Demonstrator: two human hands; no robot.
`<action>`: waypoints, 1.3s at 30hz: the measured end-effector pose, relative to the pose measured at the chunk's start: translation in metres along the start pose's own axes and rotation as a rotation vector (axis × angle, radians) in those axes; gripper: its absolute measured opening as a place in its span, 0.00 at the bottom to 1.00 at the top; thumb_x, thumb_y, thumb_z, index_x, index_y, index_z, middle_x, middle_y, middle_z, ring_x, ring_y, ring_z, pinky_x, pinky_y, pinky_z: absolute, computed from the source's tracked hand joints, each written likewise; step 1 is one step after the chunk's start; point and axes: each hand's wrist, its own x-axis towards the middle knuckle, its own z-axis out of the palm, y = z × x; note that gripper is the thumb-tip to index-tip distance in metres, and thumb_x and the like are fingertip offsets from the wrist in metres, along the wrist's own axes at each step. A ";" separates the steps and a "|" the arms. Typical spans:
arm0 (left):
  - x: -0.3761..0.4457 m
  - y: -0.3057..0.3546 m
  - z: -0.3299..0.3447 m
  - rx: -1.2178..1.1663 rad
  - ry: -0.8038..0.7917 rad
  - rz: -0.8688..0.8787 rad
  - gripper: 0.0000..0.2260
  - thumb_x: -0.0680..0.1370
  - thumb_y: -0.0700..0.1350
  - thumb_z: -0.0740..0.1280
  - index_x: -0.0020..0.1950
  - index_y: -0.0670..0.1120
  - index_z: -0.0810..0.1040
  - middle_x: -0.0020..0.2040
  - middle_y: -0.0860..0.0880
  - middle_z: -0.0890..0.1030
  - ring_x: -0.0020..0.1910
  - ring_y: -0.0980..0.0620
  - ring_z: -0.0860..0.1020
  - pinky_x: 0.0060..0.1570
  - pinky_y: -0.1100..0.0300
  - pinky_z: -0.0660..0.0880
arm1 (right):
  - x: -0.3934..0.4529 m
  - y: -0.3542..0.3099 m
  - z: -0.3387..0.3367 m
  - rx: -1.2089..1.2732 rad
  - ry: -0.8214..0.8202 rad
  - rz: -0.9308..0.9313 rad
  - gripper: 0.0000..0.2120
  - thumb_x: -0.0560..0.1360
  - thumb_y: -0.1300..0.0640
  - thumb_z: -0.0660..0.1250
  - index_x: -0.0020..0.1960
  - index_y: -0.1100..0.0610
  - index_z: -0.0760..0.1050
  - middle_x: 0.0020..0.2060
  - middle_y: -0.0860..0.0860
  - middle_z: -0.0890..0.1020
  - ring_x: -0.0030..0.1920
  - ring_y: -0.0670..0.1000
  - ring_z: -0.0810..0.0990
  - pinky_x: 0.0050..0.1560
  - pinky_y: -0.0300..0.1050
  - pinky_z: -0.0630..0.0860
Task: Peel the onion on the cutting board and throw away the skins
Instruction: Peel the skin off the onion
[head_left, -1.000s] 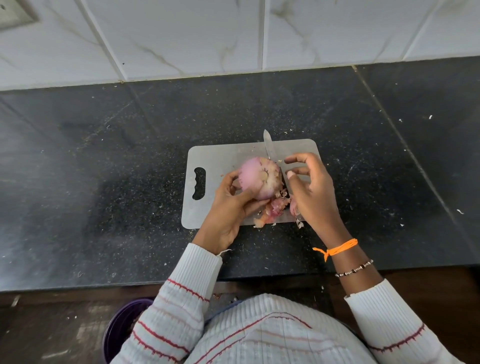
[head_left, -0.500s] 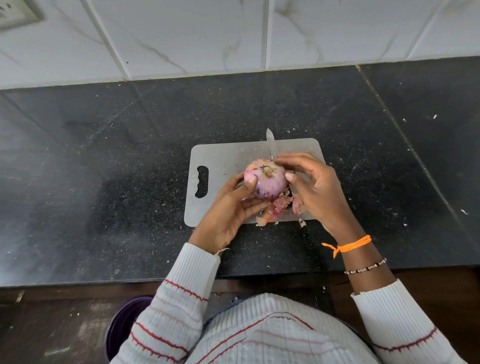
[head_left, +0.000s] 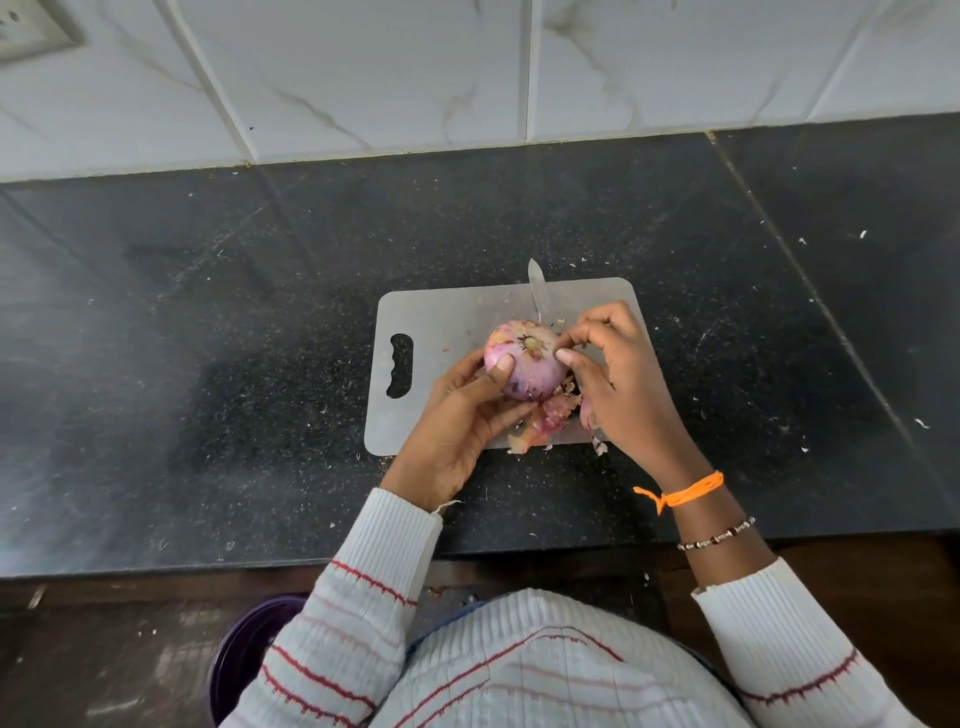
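A pink-purple onion (head_left: 524, 361) is held just above the grey cutting board (head_left: 447, 322), its root end facing up. My left hand (head_left: 457, 421) cups it from the left and below, thumb on its side. At the onion's right edge, the fingertips of my right hand (head_left: 618, 379) pinch a bit of its skin. A small heap of peeled skins (head_left: 548, 418) lies on the board's near edge under the onion. A knife blade (head_left: 537, 293) lies on the board behind the onion, its tip past the far edge; its handle is hidden.
The board sits on a black speckled counter (head_left: 208, 364) with small skin flakes scattered on it. A white tiled wall (head_left: 467, 67) runs along the back. A purple bin (head_left: 249, 649) stands on the floor below the counter's front edge, left of my body.
The onion has been turned so its root end faces up. My right hand has moved in from beside the onion and now pinches skin at its right edge.
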 end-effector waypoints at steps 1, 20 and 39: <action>0.000 0.000 0.000 -0.023 0.013 0.001 0.24 0.70 0.43 0.67 0.64 0.37 0.71 0.55 0.40 0.79 0.56 0.41 0.78 0.51 0.54 0.79 | -0.001 0.000 -0.001 -0.004 -0.012 0.005 0.03 0.75 0.67 0.64 0.47 0.65 0.77 0.48 0.52 0.69 0.49 0.45 0.71 0.52 0.24 0.65; 0.006 -0.002 -0.005 -0.135 -0.022 0.030 0.26 0.69 0.41 0.66 0.67 0.46 0.68 0.58 0.42 0.76 0.52 0.44 0.81 0.50 0.51 0.79 | -0.003 -0.010 0.003 0.157 0.165 0.112 0.08 0.75 0.67 0.63 0.48 0.59 0.80 0.44 0.49 0.82 0.48 0.41 0.80 0.50 0.34 0.77; 0.005 -0.003 -0.002 -0.022 -0.011 0.114 0.20 0.68 0.40 0.67 0.60 0.47 0.71 0.53 0.38 0.77 0.47 0.44 0.81 0.51 0.46 0.77 | -0.001 -0.013 0.014 0.247 0.147 0.107 0.03 0.67 0.65 0.73 0.41 0.63 0.81 0.47 0.53 0.82 0.51 0.47 0.81 0.50 0.51 0.81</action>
